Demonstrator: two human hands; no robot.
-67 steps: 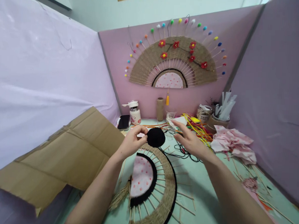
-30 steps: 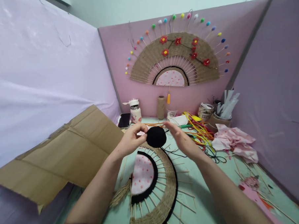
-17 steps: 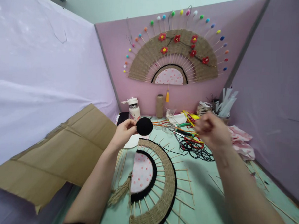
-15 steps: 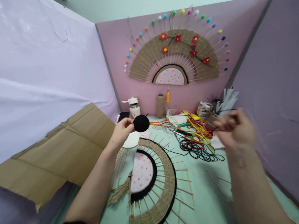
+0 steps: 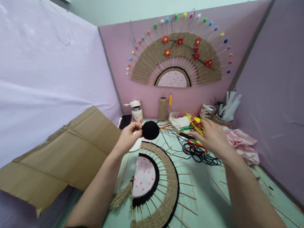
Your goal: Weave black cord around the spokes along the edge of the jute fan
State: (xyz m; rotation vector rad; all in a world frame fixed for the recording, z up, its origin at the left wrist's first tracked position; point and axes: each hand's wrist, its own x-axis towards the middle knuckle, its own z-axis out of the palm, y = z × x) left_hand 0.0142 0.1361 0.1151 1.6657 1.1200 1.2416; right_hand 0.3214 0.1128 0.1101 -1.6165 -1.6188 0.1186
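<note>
My left hand (image 5: 131,135) pinches the edge of a flat black round disc (image 5: 150,130) above the far end of a half-made woven fan (image 5: 173,172). A thin black cord (image 5: 202,154) runs from near the disc to a loose tangle on the table. My right hand (image 5: 213,135) hovers over the far right of the table with fingers stretched out and nothing visible in them. Below it lie scissors (image 5: 187,135) and colored strips. The fan has thin sticks, a black-edged spotted half circle (image 5: 144,177) and a frayed fiber tassel (image 5: 122,195).
A finished fan (image 5: 179,44) hangs on the pink back board. A bottle (image 5: 136,111), a cardboard tube (image 5: 162,108) and pots of strips (image 5: 229,112) stand at the back. Cardboard (image 5: 64,154) leans at left; crumpled pink cloth (image 5: 241,143) lies right.
My right hand has moved left and down from its raised, closed pose, and its fingers have opened. The black disc has shifted slightly right and down in my left hand.
</note>
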